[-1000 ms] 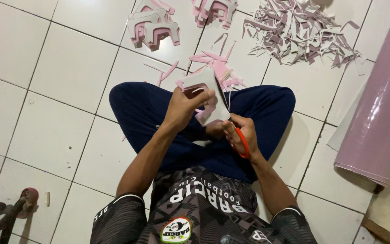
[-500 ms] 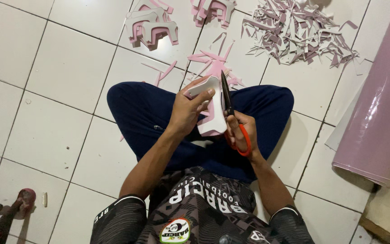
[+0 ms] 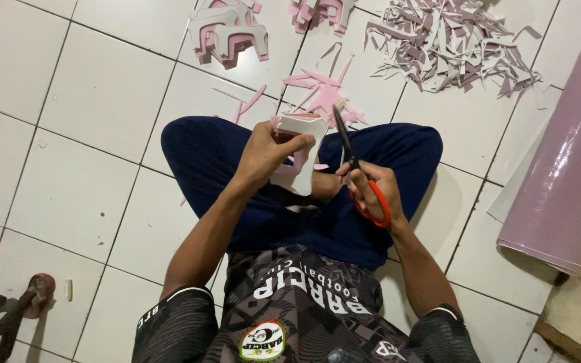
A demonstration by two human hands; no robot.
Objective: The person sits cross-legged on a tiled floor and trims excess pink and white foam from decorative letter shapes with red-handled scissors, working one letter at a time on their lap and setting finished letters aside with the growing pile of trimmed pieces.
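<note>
Left hand (image 3: 263, 151) grips a pink-white foam piece (image 3: 298, 158); right hand (image 3: 370, 191) clasps orange-handled scissors (image 3: 354, 165), above white floor tiles (image 3: 95, 101) strewn with offcuts (image 3: 448, 44).

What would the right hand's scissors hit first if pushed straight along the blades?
Likely the pink scraps on the floor just past the knees; right hand points the scissors up-frame, beside the foam piece. Depth unclear.

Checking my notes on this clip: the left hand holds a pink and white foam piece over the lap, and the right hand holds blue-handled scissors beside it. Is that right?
Not quite. The scissors in the right hand have orange handles, not blue; the head view shows this. The left hand does hold the pink and white foam piece over the lap.
</note>
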